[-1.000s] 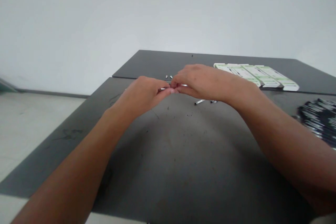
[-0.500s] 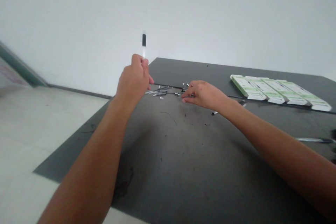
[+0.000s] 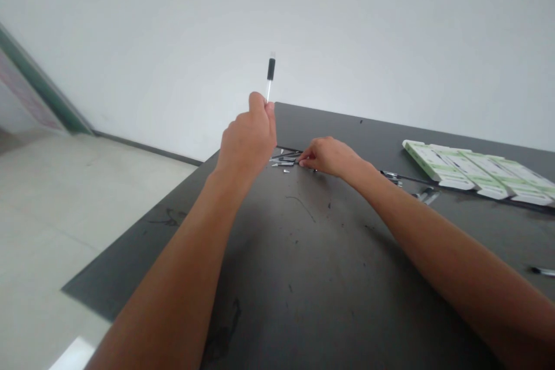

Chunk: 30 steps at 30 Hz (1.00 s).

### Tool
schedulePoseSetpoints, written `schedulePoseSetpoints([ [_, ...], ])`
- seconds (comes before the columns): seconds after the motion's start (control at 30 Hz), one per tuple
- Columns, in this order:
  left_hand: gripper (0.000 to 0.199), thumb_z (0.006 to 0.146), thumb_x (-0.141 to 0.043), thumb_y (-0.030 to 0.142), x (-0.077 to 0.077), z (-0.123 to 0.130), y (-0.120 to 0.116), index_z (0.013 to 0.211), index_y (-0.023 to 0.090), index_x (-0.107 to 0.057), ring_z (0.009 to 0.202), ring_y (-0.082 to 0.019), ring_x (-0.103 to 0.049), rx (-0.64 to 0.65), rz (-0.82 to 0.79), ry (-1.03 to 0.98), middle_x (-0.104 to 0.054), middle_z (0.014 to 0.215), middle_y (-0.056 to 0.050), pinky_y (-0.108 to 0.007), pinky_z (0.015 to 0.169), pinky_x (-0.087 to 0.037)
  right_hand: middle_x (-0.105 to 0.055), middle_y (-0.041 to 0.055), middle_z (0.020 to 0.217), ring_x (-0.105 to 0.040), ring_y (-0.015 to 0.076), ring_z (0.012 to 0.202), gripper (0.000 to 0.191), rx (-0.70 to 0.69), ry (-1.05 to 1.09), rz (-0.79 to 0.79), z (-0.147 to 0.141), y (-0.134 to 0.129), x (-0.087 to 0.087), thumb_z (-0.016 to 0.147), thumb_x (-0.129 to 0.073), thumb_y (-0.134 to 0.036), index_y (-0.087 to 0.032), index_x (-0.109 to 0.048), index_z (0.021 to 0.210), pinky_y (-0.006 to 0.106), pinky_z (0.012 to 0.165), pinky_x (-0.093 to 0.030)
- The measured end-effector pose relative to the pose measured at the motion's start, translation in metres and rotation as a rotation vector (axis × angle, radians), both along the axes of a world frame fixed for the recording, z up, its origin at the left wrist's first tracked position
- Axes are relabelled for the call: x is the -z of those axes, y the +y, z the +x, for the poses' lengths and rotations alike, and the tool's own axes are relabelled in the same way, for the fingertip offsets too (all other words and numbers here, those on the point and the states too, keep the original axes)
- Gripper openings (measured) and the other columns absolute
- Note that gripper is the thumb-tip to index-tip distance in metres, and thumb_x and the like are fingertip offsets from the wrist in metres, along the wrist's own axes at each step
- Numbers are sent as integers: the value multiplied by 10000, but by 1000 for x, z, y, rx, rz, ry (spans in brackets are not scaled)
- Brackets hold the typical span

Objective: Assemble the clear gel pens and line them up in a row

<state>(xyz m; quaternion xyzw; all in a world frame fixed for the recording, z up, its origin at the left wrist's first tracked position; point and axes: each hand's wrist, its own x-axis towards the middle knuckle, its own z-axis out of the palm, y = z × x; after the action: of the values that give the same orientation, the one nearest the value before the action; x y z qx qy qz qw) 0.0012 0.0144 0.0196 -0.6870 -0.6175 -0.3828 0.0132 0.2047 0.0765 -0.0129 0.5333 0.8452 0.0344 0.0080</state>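
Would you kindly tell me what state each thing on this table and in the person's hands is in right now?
Left hand: raised above the table, gripping a pen.
Pen: held upright, dark end on top.
Right hand: low over the table, fingertips at the small pen parts.
Small pen parts: lying loose in a cluster.
White-and-green cartons: lying flat, side by side.
Loose pen: lying on the table.
Table: dark, scuffed and marked.
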Motion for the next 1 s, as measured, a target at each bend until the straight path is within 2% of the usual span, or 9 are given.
schedulePoseSetpoints([
  [0.1,330,1157,-347,341,0,1,-1,1293,154,-583,717,-267,-734,19,-17,7,-732,741,-61,-393,801,-551,-799,67,1074,-759,213,955,311,-20,-23,-16,-3,3,-2,1037,-692,-454,-186,-773,1172,421,884,-619],
  [0.27,324,1154,-349,342,5,1,0,1264,156,-591,684,-251,-703,81,12,-38,-698,678,-35,-384,801,-532,-800,131,1085,-741,274,1028,204,-162,-23,20,-3,4,-7,987,-690,-320,-212,-851,1047,353,792,-553],
  [0.37,298,1151,-357,322,5,2,0,1258,171,-591,687,-240,-699,100,19,-88,-683,664,-17,-366,804,-522,-784,137,1100,-716,273,1057,231,-241,26,47,2,3,-8,989,-650,-278,-215,-862,1058,334,819,-513],
  [0.5,287,1154,-342,320,3,5,-1,1252,177,-571,661,-223,-677,128,3,-148,-677,689,-17,-347,759,-510,-746,139,1082,-678,259,1006,235,-280,177,72,13,0,-13,1003,-616,-254,-176,-832,1055,359,895,-479],
  [0.63,225,1149,-342,328,5,17,-5,1179,217,-535,609,-197,-643,218,52,-225,-626,682,10,-327,658,-476,-702,119,1044,-621,261,970,181,-199,429,122,37,-19,-25,1004,-607,-291,-179,-746,1040,391,908,-448],
  [0.77,194,1148,-310,350,10,47,-26,1112,252,-473,550,-174,-595,381,-3,-218,-594,673,36,-326,623,-446,-630,36,875,-536,201,768,201,-13,762,121,83,-71,-36,1029,-603,-416,-216,-623,1034,352,743,-430],
  [0.87,195,1144,-319,384,18,74,-51,1063,264,-450,541,-176,-602,584,-66,-164,-594,655,49,-311,593,-426,-508,-30,741,-441,155,611,310,138,1045,50,119,-134,-39,1070,-505,-528,-252,-532,931,312,595,-386],
  [0.93,209,1150,-314,386,25,89,-69,1037,268,-444,551,-178,-617,715,-105,-123,-590,640,60,-303,602,-426,-417,-47,667,-369,138,541,397,226,1198,-26,136,-179,-39,1080,-452,-532,-259,-457,791,301,527,-345],
  [1.0,218,1154,-328,396,34,100,-84,1030,267,-453,542,-181,-621,815,-150,-84,-595,632,67,-302,599,-423,-376,-53,648,-311,123,511,437,308,1308,-92,146,-219,-37,1079,-440,-527,-256,-429,736,291,496,-318],
])
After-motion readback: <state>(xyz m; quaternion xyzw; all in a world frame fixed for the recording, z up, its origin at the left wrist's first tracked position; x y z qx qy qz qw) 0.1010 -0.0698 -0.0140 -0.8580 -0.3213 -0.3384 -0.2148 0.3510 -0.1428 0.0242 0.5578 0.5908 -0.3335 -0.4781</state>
